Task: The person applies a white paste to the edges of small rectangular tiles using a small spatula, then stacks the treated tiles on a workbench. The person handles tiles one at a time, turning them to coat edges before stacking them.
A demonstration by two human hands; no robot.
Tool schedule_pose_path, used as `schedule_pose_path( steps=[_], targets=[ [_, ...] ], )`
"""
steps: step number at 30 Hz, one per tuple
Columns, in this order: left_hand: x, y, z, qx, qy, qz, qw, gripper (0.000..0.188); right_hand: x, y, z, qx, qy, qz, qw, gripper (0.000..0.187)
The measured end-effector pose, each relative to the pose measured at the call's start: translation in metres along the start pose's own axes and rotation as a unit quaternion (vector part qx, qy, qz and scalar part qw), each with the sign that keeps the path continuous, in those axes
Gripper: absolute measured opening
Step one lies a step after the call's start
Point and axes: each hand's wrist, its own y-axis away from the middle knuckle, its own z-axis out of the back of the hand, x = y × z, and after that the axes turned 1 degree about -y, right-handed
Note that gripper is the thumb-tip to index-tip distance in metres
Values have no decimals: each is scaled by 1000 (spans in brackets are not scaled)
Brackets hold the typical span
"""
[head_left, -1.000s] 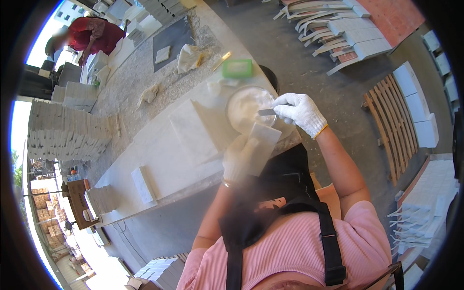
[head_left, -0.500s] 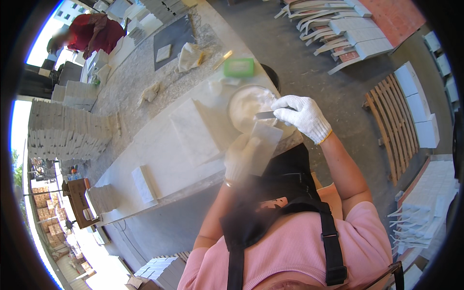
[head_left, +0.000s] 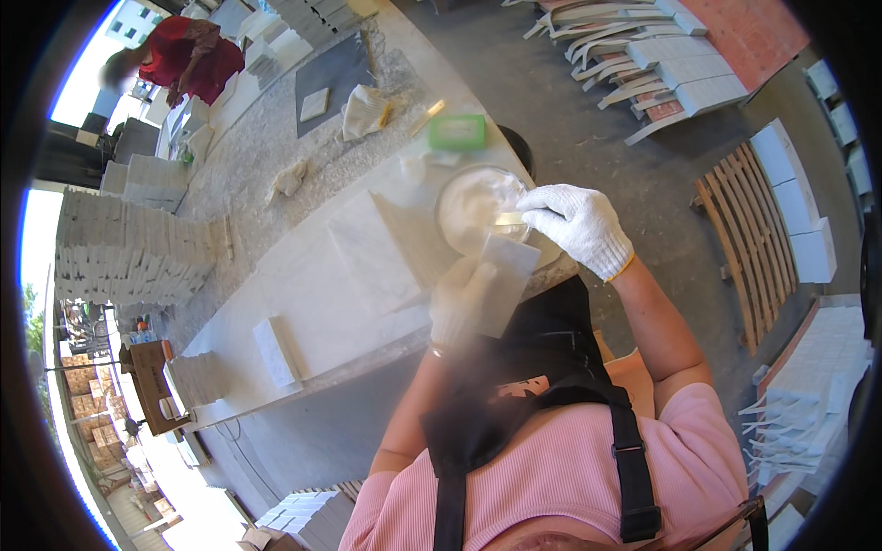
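My right hand (head_left: 577,228), in a white knit glove, pinches a small flat metal scraper (head_left: 511,219) whose blade lies over a round bowl (head_left: 442,219) of white paste (head_left: 478,204). Just nearer, my left hand (head_left: 459,298), gloved too, grips a pale rectangular tile (head_left: 507,280) held tilted at the bench edge beside the bowl. A hazy blur covers the left hand, so its separate fingers are hard to make out. Left of the bowl, a stack of large white tiles (head_left: 372,248) sits on the bench.
A green box (head_left: 457,132) stands behind the bowl. Farther back lie a loose glove (head_left: 366,112) and a crumpled cloth (head_left: 290,177). Tall tile stacks (head_left: 133,248) line the bench's left side. A wooden pallet (head_left: 749,243) is on the floor to the right. Another person in red (head_left: 191,57) bends at the far left.
The scraper has turned in my right hand, and its blade now catches the light over the paste. My left hand and the tile stay nearly still. The person in red has shifted posture.
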Motion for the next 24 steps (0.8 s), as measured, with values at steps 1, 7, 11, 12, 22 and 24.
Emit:
schedule_pose_path(
  steps=[1,7,11,12,22,24],
  targets=[
    [0,0,0,-3,-3,2,1000,38,-3,0,-1,-3,9,-5,1000,16],
    [2,-2,0,1,11,5,1000,38,-23,-9,-13,40,37,-81,995,17],
    [3,-2,0,2,24,8,1000,38,-30,-13,-18,92,21,-130,987,19],
    [3,-2,-1,3,23,9,1000,38,-30,-14,-17,103,8,-141,985,19],
    [7,-2,-3,-5,24,25,999,38,-22,-12,-2,106,-220,-222,944,19],
    [9,-3,-3,-1,15,23,1000,38,-18,-11,-1,98,-229,-197,948,20]
  ],
)
